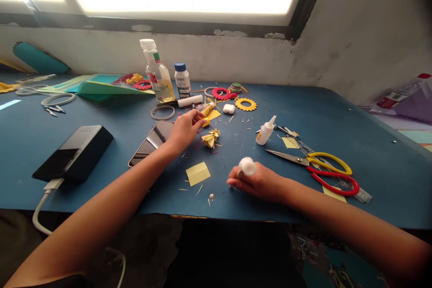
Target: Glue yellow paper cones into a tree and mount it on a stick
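My left hand (184, 129) reaches forward over the blue table (337, 117), its fingers closed on a small yellow piece (204, 121) beside a yellow glue stick (206, 109). A folded yellow paper flower (211, 137) lies just right of that hand. My right hand (258, 182) rests on the table near the front edge, fingers curled around a thin tool with a white fluffy ball (248, 166) on top. A yellow paper square (198, 173) and a small bead (211, 196) lie between my arms.
A phone (151, 142) and a black power bank (74, 153) lie at left. Scissors with yellow and red handles (320, 168), a small white glue bottle (266, 130), two bottles (158, 74), paper rings (245, 104) and an earbud case (228, 108) are scattered about. A wall and window stand behind.
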The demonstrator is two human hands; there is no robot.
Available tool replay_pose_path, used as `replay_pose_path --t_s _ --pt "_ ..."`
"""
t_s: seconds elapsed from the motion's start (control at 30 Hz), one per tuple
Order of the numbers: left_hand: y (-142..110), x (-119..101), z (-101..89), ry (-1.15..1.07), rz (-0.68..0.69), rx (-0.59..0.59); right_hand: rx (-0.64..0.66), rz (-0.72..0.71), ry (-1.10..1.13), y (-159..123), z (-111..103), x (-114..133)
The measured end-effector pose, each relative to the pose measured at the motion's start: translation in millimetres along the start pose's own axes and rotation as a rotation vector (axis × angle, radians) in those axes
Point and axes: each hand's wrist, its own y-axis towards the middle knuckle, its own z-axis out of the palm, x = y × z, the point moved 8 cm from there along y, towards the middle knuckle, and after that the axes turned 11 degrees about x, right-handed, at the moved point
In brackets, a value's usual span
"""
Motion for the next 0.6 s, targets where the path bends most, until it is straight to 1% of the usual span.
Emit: replay_pose_path --t_s 0.13,0.2,0.3,0.4,0.53,0.6 --pt "-1.6 -2.1 -3.4 -0.053 0.001 -0.027 0.023 0.053 0.026 -0.4 0.5 -5.4" --pt "-2.4 -2.4 -5.2 -0.047 -0.003 -0.044 0.040 0.050 0.040 -1.5 1.3 -6.5" --pt "-2.7 -2.7 -4.8 -0.039 0.011 -0.038 0.020 0.062 0.027 -4.0 -0.9 -7.8" --pt "-2.5 -2.0 -4.4 0.033 0.003 -0.039 0.051 0.057 0.044 -4.8 1.2 -6.7" --pt "-1.8 -1.4 -4.5 0.094 -0.034 -0.031 0.013 0.068 0.023 -5.3 -1.9 -6.9" --pt "-1.9 -2.6 -5.1 0.094 -0.037 -0.030 0.047 0.051 0.047 -4.1 0.6 -7.3"
